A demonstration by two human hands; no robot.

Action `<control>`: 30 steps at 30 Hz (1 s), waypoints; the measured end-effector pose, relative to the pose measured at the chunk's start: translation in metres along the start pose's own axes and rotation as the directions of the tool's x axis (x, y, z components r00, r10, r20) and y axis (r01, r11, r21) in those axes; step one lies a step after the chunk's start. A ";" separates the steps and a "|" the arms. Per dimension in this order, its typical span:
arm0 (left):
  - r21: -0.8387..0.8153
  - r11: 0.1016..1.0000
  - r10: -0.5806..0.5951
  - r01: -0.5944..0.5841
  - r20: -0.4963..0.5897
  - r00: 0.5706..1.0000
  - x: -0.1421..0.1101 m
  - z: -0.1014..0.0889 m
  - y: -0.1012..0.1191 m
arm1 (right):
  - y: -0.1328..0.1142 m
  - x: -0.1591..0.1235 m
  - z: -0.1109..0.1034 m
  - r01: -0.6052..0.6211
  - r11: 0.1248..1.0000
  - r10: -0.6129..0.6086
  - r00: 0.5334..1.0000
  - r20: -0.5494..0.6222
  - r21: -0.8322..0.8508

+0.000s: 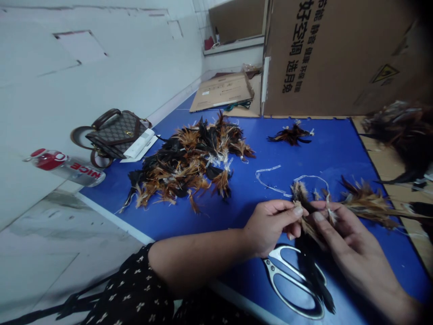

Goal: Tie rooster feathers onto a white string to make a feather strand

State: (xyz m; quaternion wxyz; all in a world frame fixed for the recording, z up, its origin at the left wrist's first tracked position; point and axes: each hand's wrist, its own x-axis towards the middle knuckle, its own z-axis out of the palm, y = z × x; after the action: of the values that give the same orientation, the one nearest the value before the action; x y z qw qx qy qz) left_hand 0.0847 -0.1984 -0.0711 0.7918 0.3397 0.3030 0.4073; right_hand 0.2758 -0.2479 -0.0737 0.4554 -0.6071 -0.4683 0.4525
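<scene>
The left hand (274, 225) and the right hand (355, 248) have fingers closed in pinch on the feather bunch (306, 216), above the scissors (294, 280). Farther, the feather pile (186, 158) lies on the blue table (243, 198).

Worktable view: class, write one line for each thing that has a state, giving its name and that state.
Bottle: lid on.
Handbag: flap down.
Feather pile: heaped loosely.
Scissors: lying down, partly covered, blades hidden.
Left hand: pinching feathers.
Right hand: pinching feathers.
Large carton: upright.
</scene>
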 end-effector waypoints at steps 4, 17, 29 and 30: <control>0.005 0.999 -0.032 0.032 0.032 0.999 -0.001 0.000 0.001 | -0.004 0.004 -0.001 -0.003 1.000 0.005 0.996 0.092 -0.019; 0.199 0.980 0.039 -0.020 -0.094 0.995 -0.006 0.005 0.008 | -0.002 0.005 -0.004 0.098 0.993 -0.082 0.972 0.219 -0.061; 0.197 0.980 0.013 0.009 -0.110 0.994 -0.006 0.011 0.008 | -0.012 0.002 0.004 0.127 0.989 -0.113 0.981 0.157 -0.078; 0.194 0.981 0.011 0.009 -0.100 0.995 -0.006 0.010 0.008 | -0.013 0.002 0.003 0.123 0.990 -0.109 0.979 0.175 -0.067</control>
State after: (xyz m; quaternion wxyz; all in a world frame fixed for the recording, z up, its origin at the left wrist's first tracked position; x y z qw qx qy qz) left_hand 0.0861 -0.2033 -0.0575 0.7384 0.3948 0.3806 0.3925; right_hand 0.2710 -0.2435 -0.0621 0.4154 -0.5549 -0.5574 0.4570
